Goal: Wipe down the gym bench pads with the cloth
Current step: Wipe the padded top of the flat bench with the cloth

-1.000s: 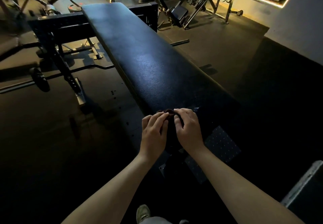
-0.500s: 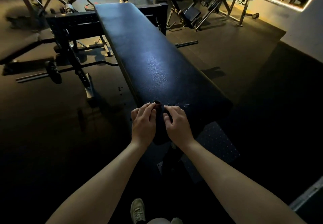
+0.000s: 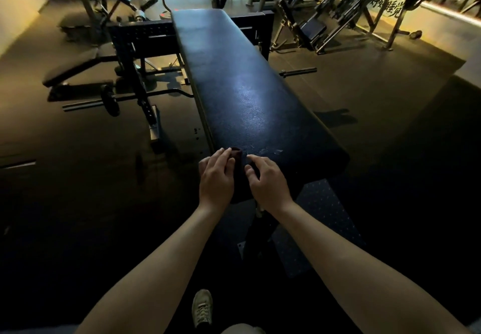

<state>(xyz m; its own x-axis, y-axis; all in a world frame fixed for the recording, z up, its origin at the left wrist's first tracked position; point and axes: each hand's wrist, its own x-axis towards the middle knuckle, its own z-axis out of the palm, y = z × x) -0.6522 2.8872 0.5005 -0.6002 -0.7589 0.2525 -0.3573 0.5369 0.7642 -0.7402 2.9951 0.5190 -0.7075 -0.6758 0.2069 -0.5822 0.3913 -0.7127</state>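
Both hands sit at the near end of the long padded surface [image 3: 242, 94], with the dark cloth [image 3: 236, 154] between them. The left hand [image 3: 217, 177] lies flat, its fingers stretched forward over the cloth's left edge and pressing it down. The right hand [image 3: 268, 182] is just beside the cloth on the other side, fingers bent and their tips down on the padding. Whether its thumb pinches the cloth's edge I cannot tell (the fabric is nearly as dark as the padding, and only a reddish corner past the left fingertips shows up clearly).

What matters for the coming move is the run of the padding. Its long axis leads straight away from the hands, leaning slightly to the left as it goes. Nearly all of its length lies ahead of the fingertips, and only a short stretch is under them. The cloth sits close to the surface's left edge, so a wide band of padding is open to the right of the right hand, and very little to the left of the left hand.

The left hand has the firmer hold on the cloth, so it seems the likelier one to lead. I judge the wipe barely begun. A forward push along that axis would call for a long reach, and strokes toward the right-hand side would be needed as well.
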